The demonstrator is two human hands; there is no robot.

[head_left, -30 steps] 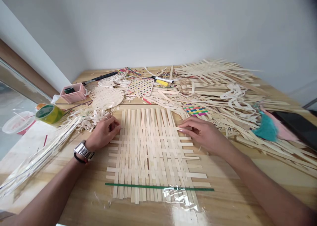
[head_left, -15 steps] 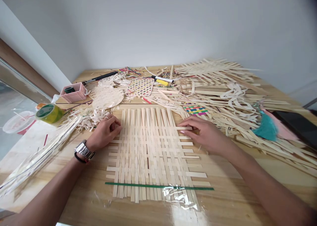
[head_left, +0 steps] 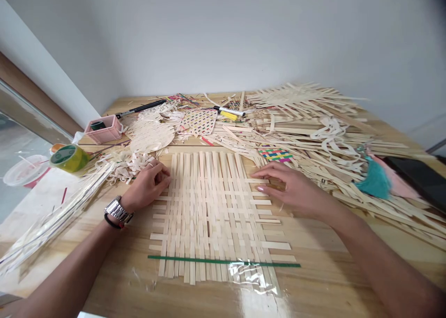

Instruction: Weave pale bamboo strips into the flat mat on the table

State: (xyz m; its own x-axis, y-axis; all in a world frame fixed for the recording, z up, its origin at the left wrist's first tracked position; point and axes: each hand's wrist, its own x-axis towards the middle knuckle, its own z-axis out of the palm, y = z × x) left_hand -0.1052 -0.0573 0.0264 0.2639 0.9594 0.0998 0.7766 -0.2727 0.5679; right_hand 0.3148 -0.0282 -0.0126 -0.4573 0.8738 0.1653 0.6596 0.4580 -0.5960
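Note:
A half-woven mat of pale, flat bamboo strips lies on the table, its loose strip ends sticking out at the sides. Across its near end runs a thin green strip, with clear tape over the lower right part. At the upper left edge, my left hand has its fingers curled and pinched where a cross strip ends; the fingertips hide that end. My right hand is at the upper right edge, thumb and forefinger apart around the protruding end of a cross strip.
Loose strips and small woven pieces cover the back of the table. At left are a pink basket, tape rolls and a plastic tub. A phone and a teal tassel lie at right.
The thumb and fingers of my right hand have parted and drawn slightly to the right, off the strip end. My left hand and the mat stay in place.

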